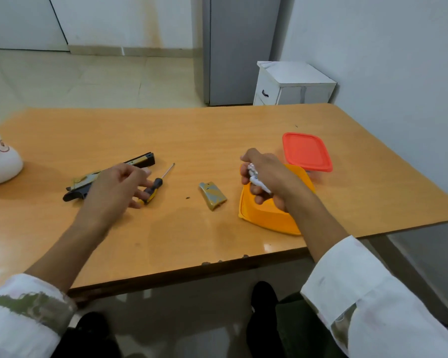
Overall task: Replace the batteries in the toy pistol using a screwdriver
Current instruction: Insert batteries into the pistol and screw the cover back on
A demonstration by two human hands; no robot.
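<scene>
Toy pistol (130, 166) lies on its side at the left of the worktop (217, 135), barrel pointing away from you and grip toward your left hand (114, 187), which hovers over the grip end with fingers loosely spread and gripping nothing. Just beside those fingers rests the screwdriver (155, 186), black-and-yellow handle toward you and thin shaft angled away, set down within easy reach because the cover it freed is already off. That battery cover (212, 195), a small grey-and-tan plate, sits alone at mid-worktop, apart from the pistol, and a tiny dark speck (188, 197) left of it may be the screw, though it is too small to tell. Your right hand (264, 174) is curled over the open orange container (267, 215), fingers closed around a few white batteries (255, 179); whether these are fresh cells taken out or spent ones going in, you cannot tell from this view. The red lid (307, 151) lies flat just behind the container, parked clear so the box stays open. A white pot (0, 161) with a green plant sits at the far left edge, well apart from the work. On the pot a round brown mark shows, but no letters can be read; the batteries carry faint print too blurred to make out, and no brand is legible on the pistol, screwdriver or container. By the look of it, you are midway: compartment opened, batteries in hand, cover and screw not yet refitted.
</scene>
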